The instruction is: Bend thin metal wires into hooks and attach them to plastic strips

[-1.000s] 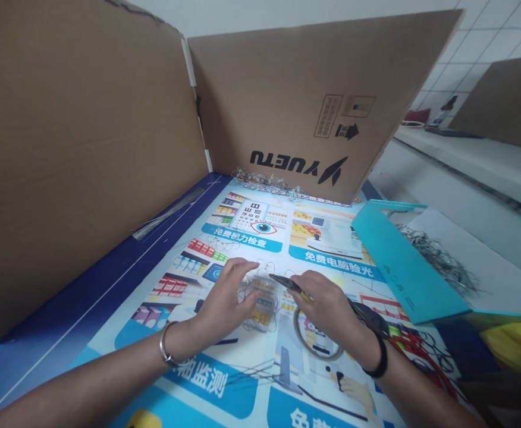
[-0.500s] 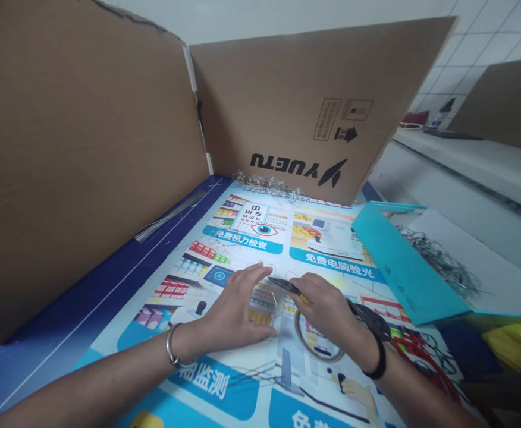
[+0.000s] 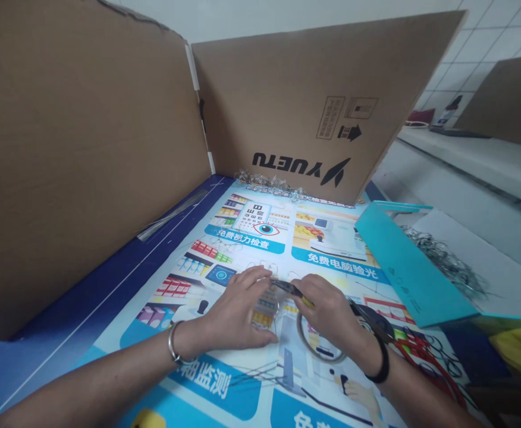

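My right hand (image 3: 329, 309) is closed round the pliers (image 3: 291, 288), whose dark jaws point left toward my left fingertips. Thumb and fingers of my left hand (image 3: 238, 309) form a wide C. A thin, bent wire (image 3: 277, 306) shows between the hands, near the plier jaws; the left fingertips are close to its upper end, and what they pinch is too small to make out. Below the hands, several straight thin wires (image 3: 260, 373) lie on the printed sheet (image 3: 269, 410). A roll of tape (image 3: 320, 351) lies flat beneath my right hand.
Cardboard panels (image 3: 287, 95) stand at the left and back, with a pile of wire pieces (image 3: 269, 181) at their foot. A teal box (image 3: 407, 267) at right holds tangled wires (image 3: 448, 261). Red-handled tools (image 3: 434, 362) lie beside my right forearm. A bottle (image 3: 448, 111) stands on the ledge.
The view has shifted slightly. Both hands keep nearly the same pose, with the left fingers a little closer over the wire by the plier jaws.
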Tool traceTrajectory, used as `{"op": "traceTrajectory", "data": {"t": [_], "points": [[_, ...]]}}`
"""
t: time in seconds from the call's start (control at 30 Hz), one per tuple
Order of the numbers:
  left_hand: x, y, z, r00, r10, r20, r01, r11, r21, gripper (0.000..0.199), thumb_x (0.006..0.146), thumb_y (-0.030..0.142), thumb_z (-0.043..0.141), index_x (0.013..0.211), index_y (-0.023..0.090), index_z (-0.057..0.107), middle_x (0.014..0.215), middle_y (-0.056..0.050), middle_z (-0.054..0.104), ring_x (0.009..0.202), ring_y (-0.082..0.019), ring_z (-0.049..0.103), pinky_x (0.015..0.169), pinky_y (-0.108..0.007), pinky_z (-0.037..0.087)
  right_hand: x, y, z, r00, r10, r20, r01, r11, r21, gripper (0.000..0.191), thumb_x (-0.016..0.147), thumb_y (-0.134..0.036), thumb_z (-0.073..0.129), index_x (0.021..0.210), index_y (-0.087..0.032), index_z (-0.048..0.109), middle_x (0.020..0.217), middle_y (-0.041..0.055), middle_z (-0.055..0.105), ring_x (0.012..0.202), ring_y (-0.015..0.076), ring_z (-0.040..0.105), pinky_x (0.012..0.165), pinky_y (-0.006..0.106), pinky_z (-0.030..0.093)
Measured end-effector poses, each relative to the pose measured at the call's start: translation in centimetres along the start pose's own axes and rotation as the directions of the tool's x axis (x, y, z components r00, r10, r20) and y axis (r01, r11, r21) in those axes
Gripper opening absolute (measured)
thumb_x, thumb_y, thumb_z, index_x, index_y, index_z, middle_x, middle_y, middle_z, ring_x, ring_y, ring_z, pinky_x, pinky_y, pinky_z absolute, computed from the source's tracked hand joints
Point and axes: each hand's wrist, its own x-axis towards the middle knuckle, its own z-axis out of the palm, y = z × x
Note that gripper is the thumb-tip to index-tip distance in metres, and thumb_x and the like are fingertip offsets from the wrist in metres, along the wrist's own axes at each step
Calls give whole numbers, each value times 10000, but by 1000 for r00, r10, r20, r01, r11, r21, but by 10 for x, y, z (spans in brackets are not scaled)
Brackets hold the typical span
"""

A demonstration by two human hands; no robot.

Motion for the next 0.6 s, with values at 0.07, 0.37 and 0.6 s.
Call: {"op": "traceTrajectory", "data": {"t": [0.07,0.37,0.6], "points": [[1,2,-2,1000,-21,8,21,1000,-1,824,535,410,787,1255,231,428,1356,-116,411,1258,-335,355,1023,-514,330,0,0,0,1000,-4,0,4,1000,10,181,851,-195,523,1014,-183,600,861,76,634,840,194,591,741,327,517],[3,3,-4,1000,-11,-24,11,1000,3,823,527,408,777,1250,228,426,1291,-105,480,1225,-343,386,1020,-523,301,-1,-3,1,1000,6,-2,-6,999,50,167,844,-186,537,996,-183,605,850,73,633,837,193,590,748,326,518],[5,7,-4,998,-57,-16,58,997,52,721,501,391,788,1126,217,472,1152,-90,560,1048,-313,508,894,-494,404,-1,-4,4,999,6,-38,-2,997,81,173,853,-198,533,1013,-177,596,853,73,636,826,192,594,737,327,523]]}}
